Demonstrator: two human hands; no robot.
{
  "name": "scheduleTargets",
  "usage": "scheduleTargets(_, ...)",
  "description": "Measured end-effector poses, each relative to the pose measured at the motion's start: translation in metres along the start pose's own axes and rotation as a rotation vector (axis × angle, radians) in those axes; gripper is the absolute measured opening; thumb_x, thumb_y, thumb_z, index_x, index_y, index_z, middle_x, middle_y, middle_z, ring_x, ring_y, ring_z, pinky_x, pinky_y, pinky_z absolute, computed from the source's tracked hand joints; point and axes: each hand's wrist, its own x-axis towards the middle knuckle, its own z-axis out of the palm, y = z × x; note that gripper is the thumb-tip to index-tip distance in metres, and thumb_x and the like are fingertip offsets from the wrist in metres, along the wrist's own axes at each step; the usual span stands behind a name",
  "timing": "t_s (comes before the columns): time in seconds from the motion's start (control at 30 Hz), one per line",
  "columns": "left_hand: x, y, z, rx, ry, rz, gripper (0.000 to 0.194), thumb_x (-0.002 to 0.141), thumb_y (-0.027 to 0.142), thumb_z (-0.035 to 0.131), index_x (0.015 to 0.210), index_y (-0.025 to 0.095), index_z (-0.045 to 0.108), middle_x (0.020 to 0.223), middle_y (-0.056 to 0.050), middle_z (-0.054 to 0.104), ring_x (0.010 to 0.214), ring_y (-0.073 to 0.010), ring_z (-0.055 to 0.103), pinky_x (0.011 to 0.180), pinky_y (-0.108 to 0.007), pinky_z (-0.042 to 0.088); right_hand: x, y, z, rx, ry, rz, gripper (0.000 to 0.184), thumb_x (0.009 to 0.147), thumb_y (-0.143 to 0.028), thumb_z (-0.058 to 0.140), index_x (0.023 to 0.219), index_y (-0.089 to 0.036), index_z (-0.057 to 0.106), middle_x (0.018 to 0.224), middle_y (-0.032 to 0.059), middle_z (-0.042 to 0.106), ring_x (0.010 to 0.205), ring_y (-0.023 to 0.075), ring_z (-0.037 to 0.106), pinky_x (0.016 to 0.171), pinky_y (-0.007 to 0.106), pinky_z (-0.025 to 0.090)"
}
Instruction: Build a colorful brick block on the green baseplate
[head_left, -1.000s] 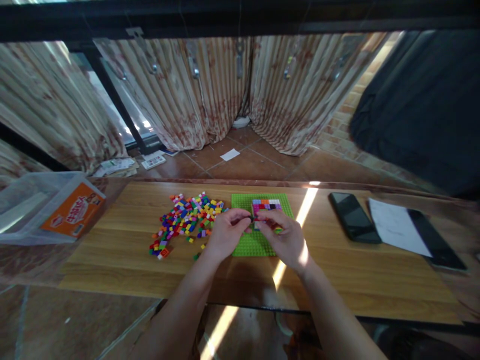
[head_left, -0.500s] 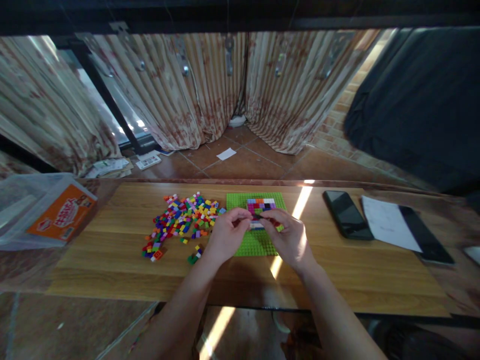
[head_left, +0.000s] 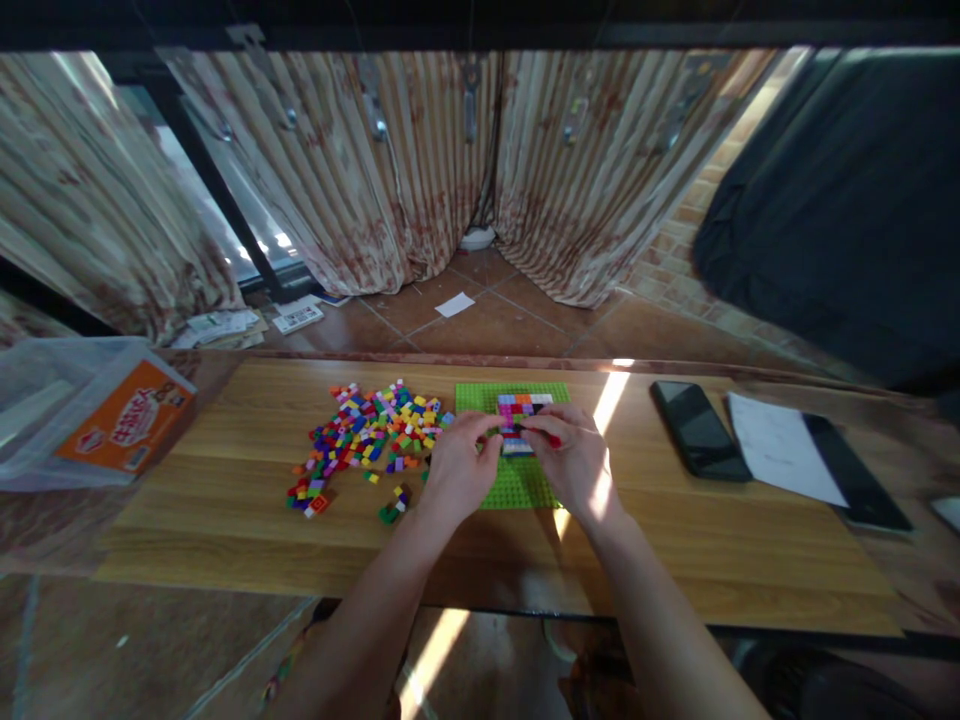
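Note:
A bright green studded baseplate (head_left: 517, 492) lies on the table under my hands. On it stands a small block of multicoloured toy bricks (head_left: 517, 400), with white, orange, pink and red studs showing. My left hand (head_left: 461, 470) is over the plate's left side, thumb and fingers pinched at the build's left edge; what they hold is too small to make out. From the right, my right hand (head_left: 577, 460) reaches over the build, its fingertips closed on a small dark brick. A red brick (head_left: 553, 440) shows by its curled fingers. Both hands partly hide the build.
Loose bricks (head_left: 375, 425) are spread left of the plate, with a few (head_left: 394, 507) nearer me. A clear plastic box (head_left: 45, 400) with an orange label stands far left. To the right lie a black phone (head_left: 697, 430), white paper (head_left: 780, 445) and a dark flat device (head_left: 859, 475).
My hands have moved slightly apart at the fingertips, and a red brick now shows by my right fingers. The whole view has shifted a little.

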Motion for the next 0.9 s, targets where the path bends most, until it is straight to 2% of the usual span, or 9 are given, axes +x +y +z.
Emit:
scheduleTargets(0.13,-0.006,0.000,0.007,0.124,-0.056,0.090,0.029,0.086,0.014,0.053,0.110,0.021,0.067,0.107,-0.007,0.063,0.101,-0.0203,0.060,0.092,-0.034,0.049,0.000,0.001,0.004,-0.073,0.023,0.001,0.015,0.082,-0.028,0.061,0.086,-0.027,0.076,0.098,0.0078,0.065,0.100,0.0265,0.057,0.085,0.043,0.050)
scheduleTargets(0.33,-0.012,-0.001,0.014,0.267,-0.069,0.103,0.031,0.089,0.016,0.049,0.116,0.020,0.063,0.109,-0.008,0.061,0.100,-0.0215,0.059,0.090,-0.034,0.049,-0.001,-0.004,0.004,-0.046,0.062,0.048,0.016,0.081,-0.027,0.062,0.089,-0.024,0.075,0.098,0.0084,0.065,0.095,0.0248,0.059,0.088,0.042,0.050)
scheduleTargets(0.43,-0.012,-0.001,0.015,0.288,-0.081,0.105,0.031,0.089,0.017,0.050,0.117,0.020,0.062,0.109,-0.008,0.061,0.100,-0.0215,0.059,0.091,-0.035,0.050,0.000,-0.007,0.002,-0.012,0.092,0.089,0.018,0.082,-0.029,0.060,0.091,-0.021,0.074,0.098,0.0085,0.065,0.093,0.0232,0.061,0.090,0.042,0.049)
scheduleTargets(0.67,-0.012,-0.001,0.016,0.298,-0.087,0.113,0.031,0.090,0.016,0.049,0.118,0.019,0.061,0.108,-0.007,0.060,0.099,-0.0212,0.058,0.090,-0.035,0.050,0.002,-0.016,0.012,-0.109,0.159,0.196,0.022,0.078,-0.032,0.065,0.093,-0.018,0.073,0.099,0.0101,0.065,0.098,0.0252,0.056,0.091,0.042,0.046)
scheduleTargets(0.9,-0.013,0.001,0.015,0.270,-0.105,0.096,0.033,0.088,0.014,0.049,0.119,0.018,0.059,0.108,-0.008,0.060,0.098,-0.0215,0.058,0.089,-0.035,0.050,0.004,-0.018,0.017,-0.114,0.188,0.232,0.020,0.078,-0.032,0.063,0.090,-0.019,0.072,0.099,0.0105,0.065,0.096,0.0258,0.055,0.091,0.043,0.043)
